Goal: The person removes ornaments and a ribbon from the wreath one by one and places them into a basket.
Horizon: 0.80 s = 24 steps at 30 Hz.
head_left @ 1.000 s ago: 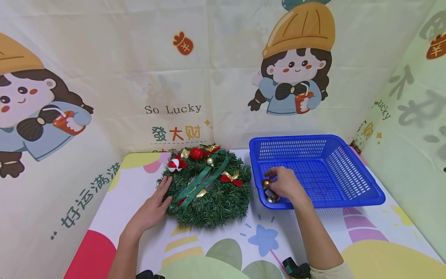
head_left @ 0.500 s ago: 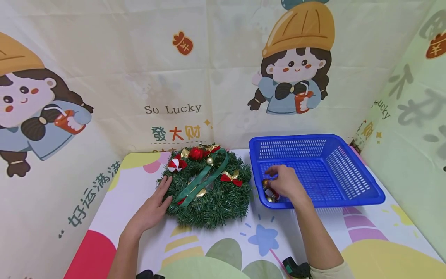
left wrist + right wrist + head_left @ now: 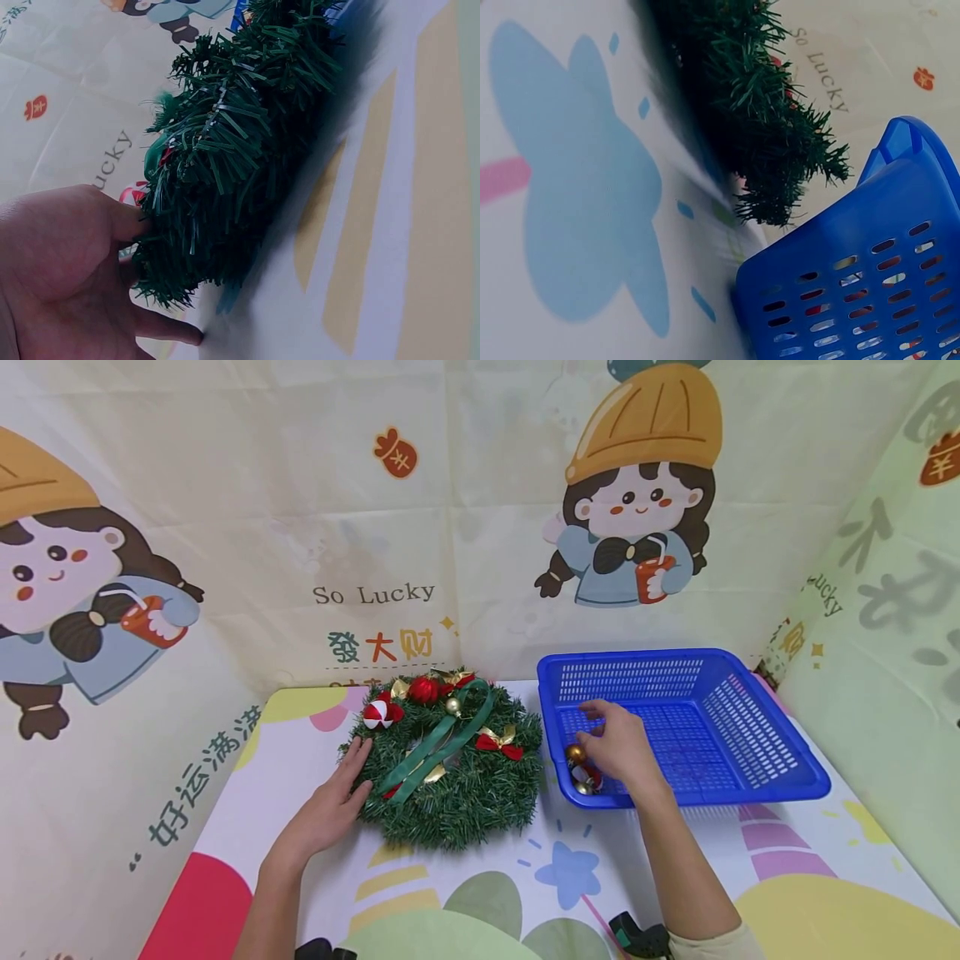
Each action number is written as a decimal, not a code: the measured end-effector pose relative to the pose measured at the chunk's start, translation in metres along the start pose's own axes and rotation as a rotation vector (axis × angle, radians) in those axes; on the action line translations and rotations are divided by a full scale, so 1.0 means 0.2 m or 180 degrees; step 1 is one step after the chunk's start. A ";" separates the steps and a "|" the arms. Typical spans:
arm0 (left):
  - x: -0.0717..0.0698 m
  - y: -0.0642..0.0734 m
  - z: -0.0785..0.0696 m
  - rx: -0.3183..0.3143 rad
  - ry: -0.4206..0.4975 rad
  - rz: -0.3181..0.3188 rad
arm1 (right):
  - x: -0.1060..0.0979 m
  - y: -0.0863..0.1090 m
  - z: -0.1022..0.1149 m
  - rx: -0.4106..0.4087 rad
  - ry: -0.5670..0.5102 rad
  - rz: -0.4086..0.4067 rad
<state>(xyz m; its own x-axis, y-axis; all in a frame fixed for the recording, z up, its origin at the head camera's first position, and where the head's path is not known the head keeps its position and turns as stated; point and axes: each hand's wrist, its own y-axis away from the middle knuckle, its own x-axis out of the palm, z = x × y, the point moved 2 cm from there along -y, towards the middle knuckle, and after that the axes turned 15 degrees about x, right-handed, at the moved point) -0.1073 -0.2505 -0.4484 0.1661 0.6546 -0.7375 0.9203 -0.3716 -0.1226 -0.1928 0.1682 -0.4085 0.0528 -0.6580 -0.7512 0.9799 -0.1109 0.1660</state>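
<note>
A green wreath [image 3: 465,810] lies on the table, dressed with red and gold bows, a red ball [image 3: 424,691], a red-and-white ball [image 3: 381,713] and a green ribbon [image 3: 420,760]. My left hand [image 3: 330,810] rests against its left side with the fingers extended; the left wrist view shows the thumb and fingers around the wreath's edge. My right hand [image 3: 621,745] is inside the blue basket [image 3: 750,795], over its left part, thumb and forefinger apart with nothing showing between them. Just below lie a gold ball [image 3: 575,753] and a few more baubles [image 3: 585,778].
The basket's slotted wall [image 3: 862,292] stands close to the wreath's right side. A patterned cloth [image 3: 570,877] covers the table. Printed curtains [image 3: 495,568] enclose it behind and at both sides.
My right hand has risen slightly from the baubles and its thumb and forefinger have spread, leaving the gold ball in plainer sight. My left hand and the wreath have stayed put.
</note>
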 end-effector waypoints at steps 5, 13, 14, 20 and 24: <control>0.00 0.00 0.01 0.0009 0.0011 -0.0003 | 0.00 0.00 0.01 -0.0041 -0.0174 -0.0134; 0.00 0.00 0.00 -0.0003 0.0009 0.0009 | 0.00 0.01 0.04 -0.0258 -0.0581 -0.0321; 0.00 0.00 0.00 -0.0007 0.0006 0.0009 | -0.01 0.01 0.04 -0.0279 -0.0636 -0.0346; 0.00 0.00 0.01 -0.0023 0.0013 0.0012 | -0.01 0.02 0.06 -0.0438 -0.0817 -0.0523; 0.00 0.00 0.01 -0.0012 0.0019 0.0011 | -0.01 0.03 0.07 -0.0571 -0.0931 -0.0584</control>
<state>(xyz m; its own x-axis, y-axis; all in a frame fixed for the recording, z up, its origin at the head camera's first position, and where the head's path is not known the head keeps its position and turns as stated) -0.1080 -0.2513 -0.4498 0.1716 0.6573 -0.7338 0.9210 -0.3714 -0.1173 -0.1889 0.1576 -0.3968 -0.1581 -0.8267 -0.5400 0.9874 -0.1314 -0.0879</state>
